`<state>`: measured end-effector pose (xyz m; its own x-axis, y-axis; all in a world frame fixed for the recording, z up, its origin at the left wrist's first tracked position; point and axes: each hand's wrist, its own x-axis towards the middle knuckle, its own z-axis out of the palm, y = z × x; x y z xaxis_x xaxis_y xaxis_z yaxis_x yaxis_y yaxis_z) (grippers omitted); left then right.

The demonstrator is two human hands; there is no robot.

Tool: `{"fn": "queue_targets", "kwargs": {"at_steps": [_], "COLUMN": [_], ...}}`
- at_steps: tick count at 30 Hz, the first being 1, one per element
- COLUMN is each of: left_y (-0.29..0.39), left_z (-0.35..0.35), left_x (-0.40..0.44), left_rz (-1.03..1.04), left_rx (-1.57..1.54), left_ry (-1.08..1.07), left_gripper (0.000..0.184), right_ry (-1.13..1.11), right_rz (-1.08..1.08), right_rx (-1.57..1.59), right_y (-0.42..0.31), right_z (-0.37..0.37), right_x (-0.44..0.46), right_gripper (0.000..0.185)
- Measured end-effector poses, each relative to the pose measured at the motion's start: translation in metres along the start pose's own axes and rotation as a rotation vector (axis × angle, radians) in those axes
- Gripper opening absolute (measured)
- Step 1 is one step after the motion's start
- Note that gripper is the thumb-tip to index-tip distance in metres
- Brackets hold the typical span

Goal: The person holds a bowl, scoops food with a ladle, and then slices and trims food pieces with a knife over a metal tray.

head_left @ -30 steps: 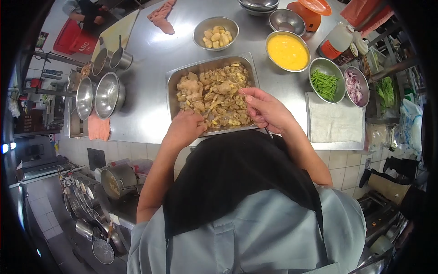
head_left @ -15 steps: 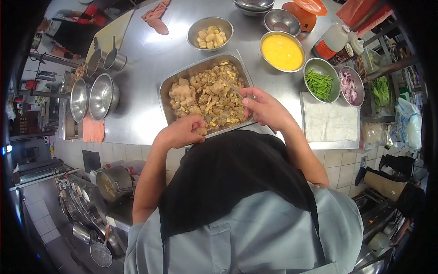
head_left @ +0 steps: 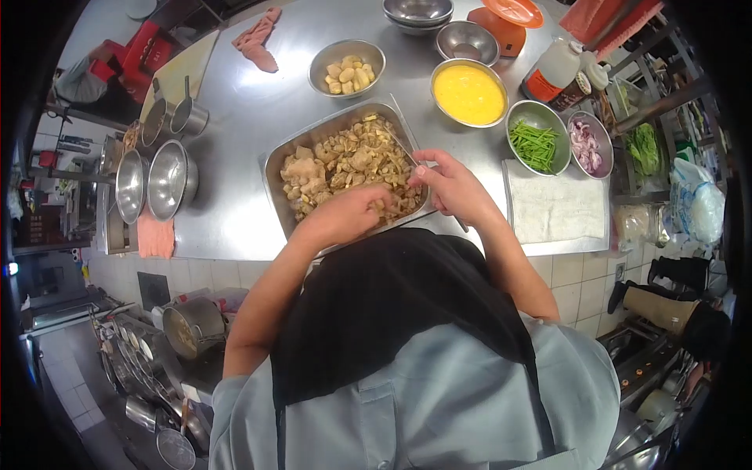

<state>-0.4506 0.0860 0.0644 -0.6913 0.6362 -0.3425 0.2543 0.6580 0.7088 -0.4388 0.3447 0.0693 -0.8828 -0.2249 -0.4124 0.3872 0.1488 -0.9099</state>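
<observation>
A rectangular steel tray [head_left: 276, 182] holds brownish, wet-looking cut pieces of food [head_left: 345, 160], probably meat, with paler lumps on the left side. My left hand [head_left: 352, 213] is over the tray's near part, its fingers curled down at the pieces; what they pinch is hidden. At the tray's right rim, my right hand [head_left: 457, 188] is closed around a thin metal utensil [head_left: 402, 144]. Its shaft slants over the food toward the far side, and its other end shows below the palm. I cannot tell its kind.
Beyond the tray stands a bowl of peeled pale pieces [head_left: 347, 76]. To the right are bowls of yellow liquid [head_left: 470, 94], cut green vegetables [head_left: 535, 146] and sliced purple onion [head_left: 587, 145], above a white cloth [head_left: 552, 207]. Steel bowls [head_left: 171, 182] stand left. Another person [head_left: 86, 82] is at far left.
My left hand has moved right and forward from the tray's near rim to over the food. The right hand keeps its grip on the utensil. The view has shifted slightly.
</observation>
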Motion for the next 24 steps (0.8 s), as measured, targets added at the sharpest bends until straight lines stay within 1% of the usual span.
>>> {"fn": "queue_targets", "kwargs": {"at_steps": [2,5,8,11,14,15,17,18,20,24], "left_y": [-0.006,-0.007,-0.022,-0.03,-0.023,-0.025,-0.029,-0.028,-0.022,-0.024], "left_z": [-0.011,-0.01,0.0,0.008,0.006,0.006,0.004,0.004,0.005,0.012], "left_x": [-0.012,-0.022,-0.021,-0.015,-0.016,-0.017,-0.021,-0.022,-0.023,-0.023], "left_rz": [-0.007,-0.207,-0.246,-0.162,-0.247,-0.207,-0.127,-0.111,-0.082,-0.019], "left_rx": [-0.016,-0.207,-0.286,-0.783,-1.279,-1.334,-1.437,-1.454,-1.488,-1.286], "left_ry": [-0.038,-0.007,0.045,0.167,0.157,0.117,0.036,0.052,0.084,0.277], "left_gripper": [0.045,0.034,0.03,0.03,0.036,0.037,0.04,0.041,0.043,0.045], "right_ry": [-0.006,-0.044,-0.083,-0.096,-0.097,-0.099,-0.119,-0.129,-0.142,-0.21], "right_rz": [0.033,0.042,0.023,0.004,0.012,0.017,0.031,0.037,-0.03,-0.105], "right_rx": [0.017,0.009,-0.01,-0.074,-0.084,-0.075,-0.042,-0.024,-0.036,-0.048], "right_y": [0.003,0.003,0.004,0.001,-0.001,-0.002,-0.005,-0.006,-0.002,-0.005], "right_z": [-0.004,-0.001,0.005,0.01,0.009,0.009,0.011,0.012,0.019,0.03], "right_x": [-0.004,-0.002,0.001,0.003,0.005,0.005,0.005,0.004,0.005,0.003], "right_gripper": [0.045,0.045,0.043,0.04,0.038,0.037,0.036,0.035,0.033,0.031]}}
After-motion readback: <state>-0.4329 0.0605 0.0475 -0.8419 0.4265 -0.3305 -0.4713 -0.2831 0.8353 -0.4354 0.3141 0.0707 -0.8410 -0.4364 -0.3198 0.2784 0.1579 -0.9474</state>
